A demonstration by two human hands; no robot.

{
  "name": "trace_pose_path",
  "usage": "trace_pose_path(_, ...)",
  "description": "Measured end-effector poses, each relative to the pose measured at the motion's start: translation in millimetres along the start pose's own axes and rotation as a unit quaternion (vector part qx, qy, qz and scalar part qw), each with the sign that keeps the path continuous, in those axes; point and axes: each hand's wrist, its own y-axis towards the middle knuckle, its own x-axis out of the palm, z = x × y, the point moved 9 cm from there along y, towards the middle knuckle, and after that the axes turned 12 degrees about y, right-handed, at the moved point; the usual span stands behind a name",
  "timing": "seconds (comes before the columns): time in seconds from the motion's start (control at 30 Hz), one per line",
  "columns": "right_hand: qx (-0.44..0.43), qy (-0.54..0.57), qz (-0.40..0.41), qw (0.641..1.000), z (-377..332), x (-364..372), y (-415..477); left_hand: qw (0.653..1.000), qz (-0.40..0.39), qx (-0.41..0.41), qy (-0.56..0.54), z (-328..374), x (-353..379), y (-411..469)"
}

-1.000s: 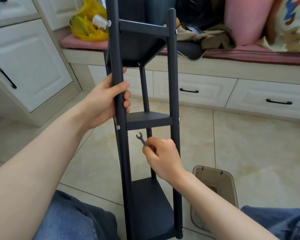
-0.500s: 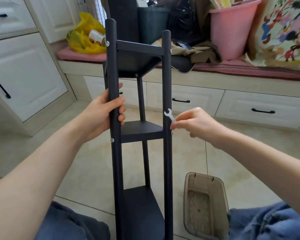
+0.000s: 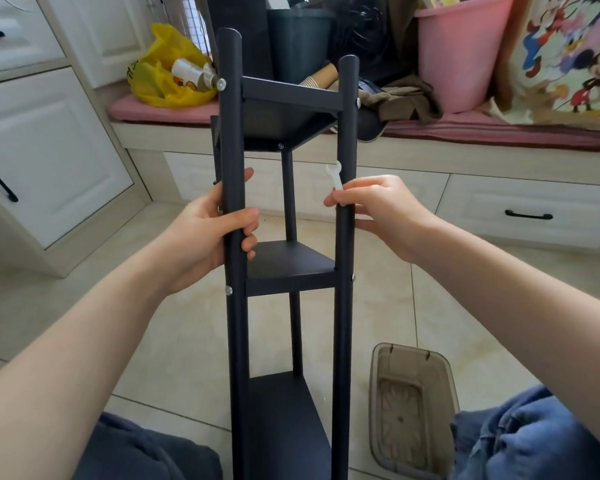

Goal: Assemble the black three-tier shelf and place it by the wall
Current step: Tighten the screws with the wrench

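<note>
Left hand grips one post of the three-tier shelf; right hand pinches one white wrench

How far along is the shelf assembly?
Done: the black shelf has all three tiers screwed between its posts. In hand: left hand grips the left post, right hand pinches the small wrench at the right post. Left: perhaps final tightening, then placing it by the wall.
</note>
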Motion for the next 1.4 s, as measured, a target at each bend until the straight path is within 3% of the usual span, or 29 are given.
trace_pose_path(0.23,-0.031,0.053,0.059,0.996,-8.3,-3.9,-5.9,1.0,-0.016,0.013,0.0,2.4,5.1,-2.0)
trace_pose_path(0.87,-0.094,0.083,0.011,0.992,-44.2,9.2,-28.6,0.998,0.058,0.022,0.006,-7.3,-22.9,3.2)
trace_pose_path(1.1,-0.129,0.07,0.004,0.989,-51.7,14.5,-31.7,0.99,0.112,0.005,0.082,-6.6,-34.0,2.0)
trace_pose_path(1.2,-0.135,0.051,-0.009,0.989,-54.7,19.2,-32.3,0.969,0.175,0.016,0.177,3.5,-41.5,-3.0)
trace_pose_path(1.4,-0.163,-0.007,-0.052,0.985,-60.5,36.2,-37.7,0.86,0.32,0.069,0.393,38.9,-42.9,-24.0)
